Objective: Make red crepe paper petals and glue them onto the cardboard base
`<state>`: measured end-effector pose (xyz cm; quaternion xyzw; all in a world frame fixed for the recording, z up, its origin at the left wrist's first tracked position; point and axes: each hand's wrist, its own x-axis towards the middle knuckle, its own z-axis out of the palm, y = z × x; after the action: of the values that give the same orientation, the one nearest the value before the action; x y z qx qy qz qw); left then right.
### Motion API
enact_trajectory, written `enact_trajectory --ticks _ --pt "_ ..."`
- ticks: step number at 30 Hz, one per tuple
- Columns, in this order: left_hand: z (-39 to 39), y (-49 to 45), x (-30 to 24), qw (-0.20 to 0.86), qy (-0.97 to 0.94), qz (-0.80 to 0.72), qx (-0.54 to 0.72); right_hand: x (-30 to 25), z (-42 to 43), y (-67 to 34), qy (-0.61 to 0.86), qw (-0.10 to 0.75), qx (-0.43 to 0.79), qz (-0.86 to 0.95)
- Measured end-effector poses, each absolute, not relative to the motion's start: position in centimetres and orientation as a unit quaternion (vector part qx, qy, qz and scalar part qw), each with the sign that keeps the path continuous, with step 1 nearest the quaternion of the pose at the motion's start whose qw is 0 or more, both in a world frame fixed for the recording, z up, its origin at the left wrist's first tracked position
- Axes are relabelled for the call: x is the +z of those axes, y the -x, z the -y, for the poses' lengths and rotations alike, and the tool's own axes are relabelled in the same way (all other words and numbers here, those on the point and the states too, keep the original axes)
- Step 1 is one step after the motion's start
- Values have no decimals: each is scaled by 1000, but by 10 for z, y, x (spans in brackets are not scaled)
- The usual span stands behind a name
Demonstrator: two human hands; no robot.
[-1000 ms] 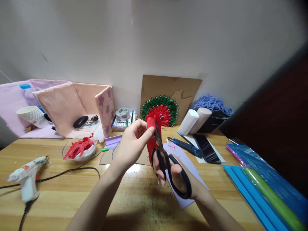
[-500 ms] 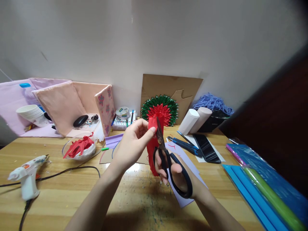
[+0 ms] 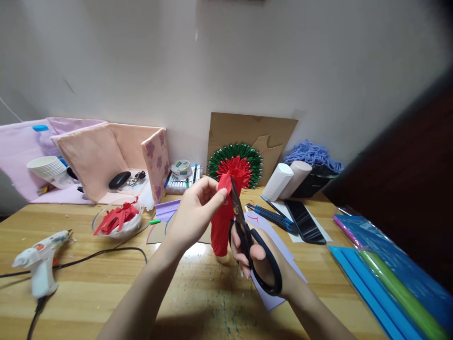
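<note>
Head view: my left hand [image 3: 193, 217] pinches the top of the upright red paper roll [image 3: 220, 231], mid-worktop [image 3: 106, 293]. My right hand [image 3: 260, 264] grips the scissors [image 3: 244, 233], blades lying along the roll's right side.

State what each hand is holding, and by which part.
The left hand pinches the red folded paper at its top end. The right hand holds the scissors by the black handle loops, with the blades at the paper's top.

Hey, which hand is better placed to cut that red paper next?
Right, probably. The right hand has its fingers through the scissors, whose blades lie against the red paper near its top. The left hand only pinches that top edge.
</note>
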<state>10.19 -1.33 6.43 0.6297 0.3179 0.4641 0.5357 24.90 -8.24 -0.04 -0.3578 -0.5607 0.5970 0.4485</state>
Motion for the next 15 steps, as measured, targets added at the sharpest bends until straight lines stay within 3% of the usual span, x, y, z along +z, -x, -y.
enact_trajectory --ticks 15 --pt "14 -102 66 541 -645 -320 435 -4 83 -248 397 454 551 577"
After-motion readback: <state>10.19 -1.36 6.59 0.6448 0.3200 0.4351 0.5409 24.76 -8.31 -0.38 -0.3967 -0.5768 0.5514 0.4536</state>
